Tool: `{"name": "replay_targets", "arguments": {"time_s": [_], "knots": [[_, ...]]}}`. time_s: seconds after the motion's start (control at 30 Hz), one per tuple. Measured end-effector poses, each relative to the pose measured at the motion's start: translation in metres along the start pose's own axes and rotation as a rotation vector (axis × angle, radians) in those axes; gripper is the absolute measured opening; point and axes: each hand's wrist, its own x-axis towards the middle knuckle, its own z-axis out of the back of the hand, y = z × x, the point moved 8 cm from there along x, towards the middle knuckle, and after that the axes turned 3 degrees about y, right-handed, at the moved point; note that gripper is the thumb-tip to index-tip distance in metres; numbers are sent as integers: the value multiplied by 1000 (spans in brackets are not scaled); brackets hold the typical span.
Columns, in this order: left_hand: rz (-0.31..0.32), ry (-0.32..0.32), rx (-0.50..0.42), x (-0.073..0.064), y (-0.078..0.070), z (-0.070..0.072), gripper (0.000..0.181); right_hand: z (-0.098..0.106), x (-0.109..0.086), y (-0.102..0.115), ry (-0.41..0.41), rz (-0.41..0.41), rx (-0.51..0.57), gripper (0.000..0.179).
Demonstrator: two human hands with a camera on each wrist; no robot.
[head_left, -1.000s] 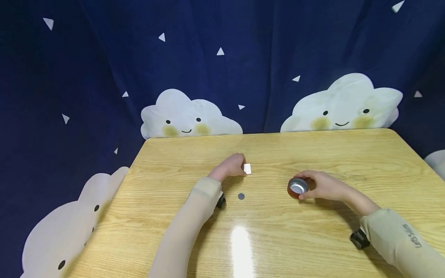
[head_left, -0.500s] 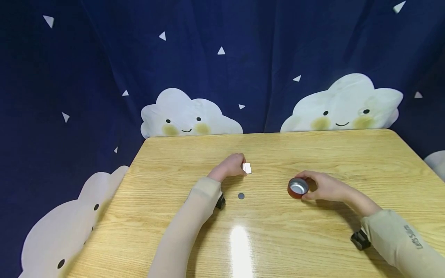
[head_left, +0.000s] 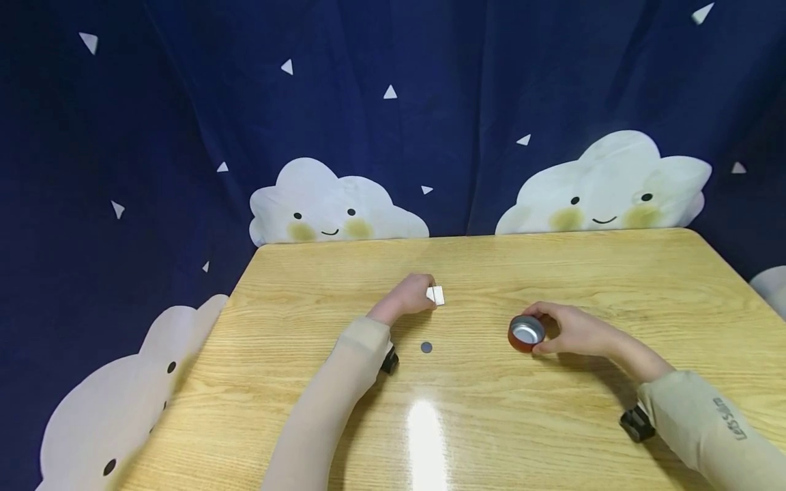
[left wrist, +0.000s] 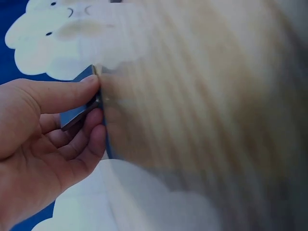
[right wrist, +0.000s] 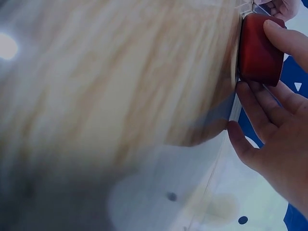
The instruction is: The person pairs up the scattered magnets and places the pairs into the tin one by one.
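In the head view my left hand (head_left: pixel 408 294) pinches a small, shiny, flat-sided metal piece (head_left: pixel 439 295) just over the table's middle. Up close in the left wrist view, the metal piece (left wrist: pixel 77 111) has mirror-like faces meeting at an angle, with the thumb on top and curled fingers below; its exact kind I cannot tell. Farther right, my right hand (head_left: pixel 574 330) grips a small round bowl (head_left: pixel 517 341), red outside, silver inside, with a dark rim. The red bowl (right wrist: pixel 261 50) shows its side between thumb and fingers in the right wrist view, resting at the tabletop.
A small dark grey disc (head_left: pixel 426 347) lies on the wooden table (head_left: pixel 491 423), nearer to me than the left hand. Behind the far edge hangs a dark blue curtain (head_left: pixel 430 123) with clouds and triangles. Light glares off the tabletop near the front.
The shiny metal piece has tilted slightly in my left hand, and its bright reflection has dimmed. My right thumb has shifted a little along the red bowl, which stays in place.
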Motion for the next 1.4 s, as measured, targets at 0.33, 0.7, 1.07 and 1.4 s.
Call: {"name": "replay_targets", "arguments": {"time_s": [0.33, 0.7, 1.07, 1.4], "knots": [[5, 16, -17, -3, -1, 0, 26, 0, 0, 1, 2, 8, -2, 58], [-21, -5, -50, -5, -4, 4, 26, 2, 0, 4, -7, 20, -20, 58], [-48, -6, -54, -7, -15, 8, 17, 0, 1, 4, -33, 19, -53, 55], [-60, -78, -75, -10, -21, 12, 12, 2, 3, 3, -43, -10, -68, 56]]}}
